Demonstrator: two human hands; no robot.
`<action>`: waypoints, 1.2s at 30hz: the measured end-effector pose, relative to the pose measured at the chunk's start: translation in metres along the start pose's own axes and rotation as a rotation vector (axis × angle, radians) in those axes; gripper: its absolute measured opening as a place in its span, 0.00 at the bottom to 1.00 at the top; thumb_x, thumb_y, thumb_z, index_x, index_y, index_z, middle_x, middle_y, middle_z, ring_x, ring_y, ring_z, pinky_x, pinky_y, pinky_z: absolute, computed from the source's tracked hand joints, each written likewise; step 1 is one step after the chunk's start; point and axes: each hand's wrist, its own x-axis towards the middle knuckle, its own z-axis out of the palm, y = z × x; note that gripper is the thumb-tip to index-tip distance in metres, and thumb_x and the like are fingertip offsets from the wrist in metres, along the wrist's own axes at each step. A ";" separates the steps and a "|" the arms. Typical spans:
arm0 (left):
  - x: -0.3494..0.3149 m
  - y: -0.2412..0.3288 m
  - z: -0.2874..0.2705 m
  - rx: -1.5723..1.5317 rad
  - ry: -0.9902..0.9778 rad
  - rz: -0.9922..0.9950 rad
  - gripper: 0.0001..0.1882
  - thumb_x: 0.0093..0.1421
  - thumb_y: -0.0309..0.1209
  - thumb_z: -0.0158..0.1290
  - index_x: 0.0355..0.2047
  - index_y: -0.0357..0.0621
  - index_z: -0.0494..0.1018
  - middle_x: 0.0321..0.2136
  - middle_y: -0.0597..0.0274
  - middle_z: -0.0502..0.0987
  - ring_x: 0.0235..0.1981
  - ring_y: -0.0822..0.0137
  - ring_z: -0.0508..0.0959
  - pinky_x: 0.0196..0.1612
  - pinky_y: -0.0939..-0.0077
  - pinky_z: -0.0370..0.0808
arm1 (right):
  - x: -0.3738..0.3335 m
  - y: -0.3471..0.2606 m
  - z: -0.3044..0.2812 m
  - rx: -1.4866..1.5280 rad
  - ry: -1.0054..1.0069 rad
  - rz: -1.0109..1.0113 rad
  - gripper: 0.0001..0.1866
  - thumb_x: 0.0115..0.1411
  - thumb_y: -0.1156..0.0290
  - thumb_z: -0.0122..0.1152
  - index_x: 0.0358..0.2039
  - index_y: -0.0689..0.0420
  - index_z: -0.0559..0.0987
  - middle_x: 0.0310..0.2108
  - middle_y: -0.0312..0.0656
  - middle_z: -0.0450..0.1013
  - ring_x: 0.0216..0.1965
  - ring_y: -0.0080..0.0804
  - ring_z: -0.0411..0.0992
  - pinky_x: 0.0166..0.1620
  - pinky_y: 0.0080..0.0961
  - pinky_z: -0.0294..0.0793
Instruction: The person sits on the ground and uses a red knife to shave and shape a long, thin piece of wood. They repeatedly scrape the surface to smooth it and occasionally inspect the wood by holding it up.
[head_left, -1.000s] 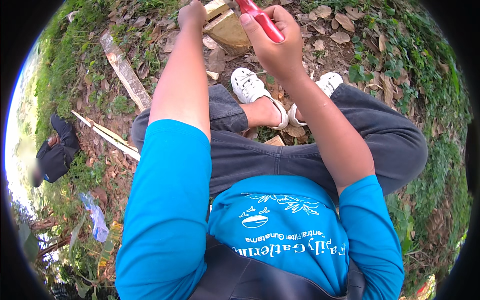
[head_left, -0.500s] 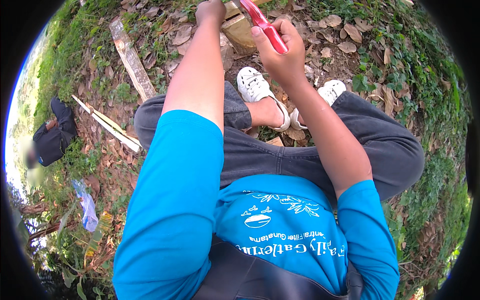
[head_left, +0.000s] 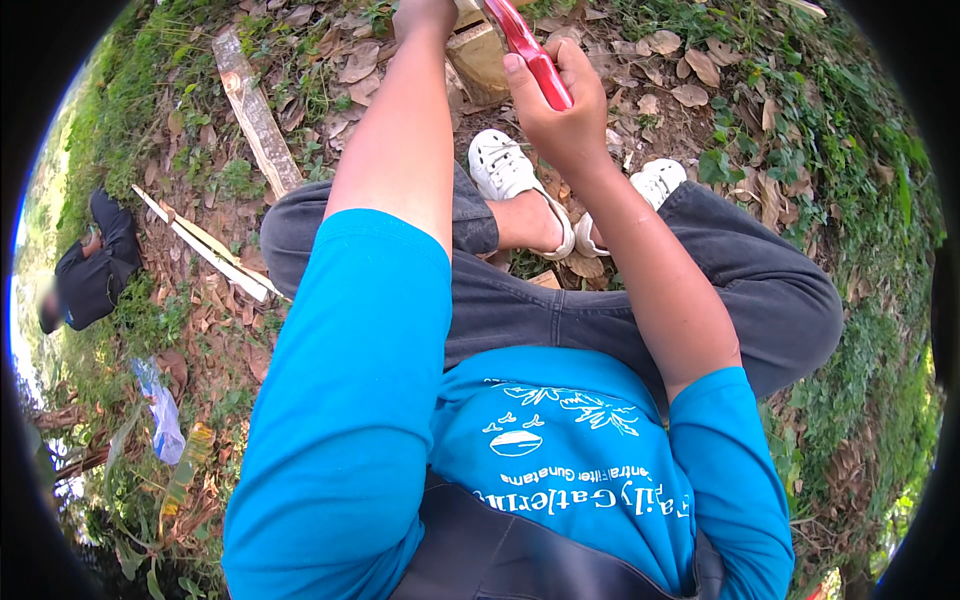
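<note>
My right hand [head_left: 570,105] is wrapped around the red handle [head_left: 540,72] of a tool, thumb lying along its side. The handle slants up and left to the picture's upper edge, where the tool's working end is cut off, so I cannot tell its kind. Just left of it, a pale wood block [head_left: 480,62] sits on the ground with a cut face toward me and another piece of wood on top. My left hand [head_left: 425,18] is beside that block at the top edge; its fingers are out of sight, and what it holds does not show.
My legs [head_left: 740,300] are bent, white clogs [head_left: 505,165] just short of the block. Left lie a rough plank [head_left: 258,115] and split wood strips [head_left: 205,245]. Farther left are a person in dark clothes [head_left: 105,265] and a plastic bag [head_left: 163,415]. Dry leaves [head_left: 700,68] cover the ground.
The view has shifted slightly, so things on the left sit a little lower and farther left. Both hands keep nearly the same places, with the right still around the red handle.
</note>
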 end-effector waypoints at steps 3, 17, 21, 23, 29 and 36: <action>0.001 0.006 -0.008 -0.027 -0.088 -0.017 0.13 0.62 0.26 0.49 0.38 0.41 0.85 0.40 0.42 0.84 0.44 0.45 0.85 0.46 0.52 0.83 | -0.001 0.003 -0.002 0.033 -0.007 0.018 0.17 0.63 0.61 0.69 0.31 0.57 0.72 0.18 0.34 0.67 0.20 0.21 0.63 0.25 0.25 0.64; -0.014 0.022 -0.043 -0.098 -0.165 -0.119 0.17 0.65 0.25 0.45 0.46 0.38 0.83 0.48 0.38 0.81 0.51 0.44 0.83 0.51 0.52 0.81 | -0.061 -0.022 -0.020 -0.001 0.028 0.093 0.15 0.66 0.65 0.68 0.31 0.57 0.70 0.18 0.32 0.63 0.20 0.17 0.59 0.24 0.21 0.60; -0.009 0.012 -0.030 -0.153 -0.101 -0.164 0.18 0.67 0.26 0.42 0.46 0.36 0.82 0.48 0.37 0.81 0.51 0.42 0.82 0.52 0.49 0.81 | -0.066 -0.027 -0.014 0.082 0.083 0.068 0.17 0.66 0.63 0.69 0.31 0.58 0.70 0.19 0.30 0.64 0.21 0.15 0.60 0.24 0.20 0.60; -0.006 0.010 -0.021 -0.172 -0.078 -0.138 0.19 0.67 0.28 0.41 0.45 0.36 0.81 0.48 0.37 0.81 0.51 0.41 0.82 0.52 0.48 0.80 | -0.058 -0.031 -0.016 0.101 0.075 0.076 0.17 0.66 0.63 0.69 0.31 0.58 0.70 0.20 0.29 0.64 0.21 0.14 0.60 0.24 0.19 0.60; -0.004 0.009 -0.005 -0.163 -0.039 -0.136 0.20 0.69 0.30 0.39 0.44 0.35 0.80 0.48 0.36 0.81 0.51 0.39 0.81 0.52 0.47 0.80 | -0.055 -0.028 -0.016 0.057 0.085 0.070 0.16 0.66 0.64 0.69 0.32 0.57 0.71 0.20 0.27 0.65 0.21 0.11 0.59 0.24 0.16 0.58; -0.002 0.014 -0.011 -0.406 -0.059 -0.357 0.20 0.69 0.31 0.40 0.48 0.35 0.80 0.48 0.36 0.81 0.52 0.41 0.81 0.51 0.47 0.80 | -0.050 -0.023 -0.020 0.110 0.049 0.047 0.14 0.66 0.66 0.69 0.33 0.58 0.72 0.20 0.26 0.65 0.22 0.09 0.60 0.24 0.14 0.59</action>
